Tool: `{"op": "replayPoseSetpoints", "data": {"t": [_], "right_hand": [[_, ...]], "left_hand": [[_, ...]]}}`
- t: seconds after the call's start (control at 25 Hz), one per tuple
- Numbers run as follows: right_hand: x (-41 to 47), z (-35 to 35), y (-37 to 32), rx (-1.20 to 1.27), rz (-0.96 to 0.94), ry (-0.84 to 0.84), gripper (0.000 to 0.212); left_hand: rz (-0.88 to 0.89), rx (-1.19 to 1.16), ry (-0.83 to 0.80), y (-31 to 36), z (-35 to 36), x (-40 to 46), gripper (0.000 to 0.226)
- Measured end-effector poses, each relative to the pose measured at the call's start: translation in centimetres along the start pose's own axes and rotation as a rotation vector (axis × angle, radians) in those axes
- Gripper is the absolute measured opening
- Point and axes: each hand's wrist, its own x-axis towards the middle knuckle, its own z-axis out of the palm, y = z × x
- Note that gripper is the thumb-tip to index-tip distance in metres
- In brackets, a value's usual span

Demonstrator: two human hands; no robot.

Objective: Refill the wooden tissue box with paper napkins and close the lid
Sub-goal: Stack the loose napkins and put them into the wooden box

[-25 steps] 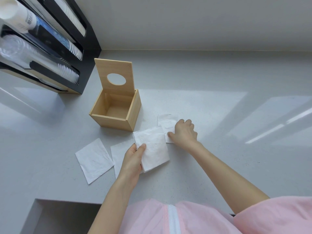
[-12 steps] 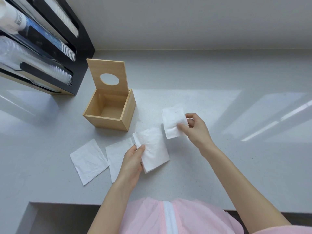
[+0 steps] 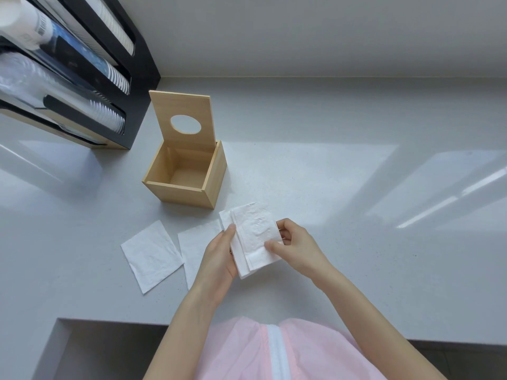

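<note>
Head view: the wooden tissue box (image 3: pixel 186 179) stands on the grey counter (image 3: pixel 329 182) left of centre frame, empty, with its lid (image 3: pixel 183 120) raised upright at the far edge; the round dispensing hole in the lid is visible. Just below and right of the box, both hands grip a small stack of paper napkins (image 3: pixel 253 237) held above the counter. The left hand (image 3: pixel 219 259) clasps the stack's left edge, thumb on top and fingers beneath. The right hand (image 3: pixel 295 249) pinches the stack's right side, thumb pressed on the upper face. Two loose napkins lie flat on the counter at lower left of the stack: one (image 3: pixel 152 255) fully exposed, the other (image 3: pixel 199 246) partly covered by the left hand. A black cup dispenser (image 3: pixel 137 78) occupies the upper left of the frame. A pink garment (image 3: pixel 247 352) fills the bottom centre
</note>
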Motion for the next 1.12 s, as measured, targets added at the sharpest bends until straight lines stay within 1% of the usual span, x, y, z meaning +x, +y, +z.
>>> {"op": "replayPoseSetpoints", "data": {"t": [0.28, 0.48, 0.52, 0.6, 0.64, 0.72, 0.8, 0.84, 0.92, 0.96, 1.04, 1.12], "right_hand": [[-0.4, 3.6, -1.8, -0.056, 0.008, -0.033, 0.017], [-0.4, 7.7, -3.0, -0.064, 0.022, -0.065, 0.012], [-0.2, 8.3, -3.3, -0.04, 0.036, -0.058, 0.01], [0.4, 9.3, -3.7, 0.028, 0.073, 0.011, 0.013], [0.8, 9.7, -3.8, -0.013, 0.077, 0.069, 0.016], [1.5, 10.7, -3.8, -0.278, 0.075, 0.181, 0.028], [1.7, 12.0, -3.7, -0.533, 0.1, 0.222, 0.044], [1.8, 12.6, -3.7, -0.629, 0.121, 0.229, 0.048], [2.1, 13.4, -3.8, -0.761, 0.157, 0.262, 0.043], [2.3, 13.6, -4.0, -0.787, 0.178, 0.282, 0.039], [2.7, 13.9, -4.1, -0.774, 0.226, 0.287, 0.031], [2.8, 14.1, -4.1, -0.737, 0.233, 0.27, 0.022]], "left_hand": [[-0.014, 0.124, 0.061, 1.2, -3.1, -1.3, 0.022], [-0.033, 0.119, 0.104, 2.3, -6.9, -1.9, 0.024], [-0.029, 0.106, 0.106, 2.7, -7.8, -1.9, 0.025], [-0.017, 0.082, 0.101, 3.4, -9.5, -1.9, 0.023], [-0.013, 0.072, 0.1, 3.9, -10.3, -1.8, 0.021], [-0.011, 0.062, 0.104, 4.9, -11.9, -1.6, 0.017], [-0.006, 0.059, 0.108, 5.8, -13.4, -1.1, 0.015], [-0.006, 0.059, 0.109, 6.2, -14.0, -1.0, 0.014], [-0.011, 0.065, 0.099, 6.7, -15.2, -0.7, 0.014], [-0.015, 0.071, 0.091, 6.8, -15.7, -0.5, 0.015], [-0.028, 0.087, 0.083, 7.0, -16.4, -0.2, 0.016], [-0.026, 0.092, 0.075, 7.4, -16.8, 0.1, 0.017]]}}
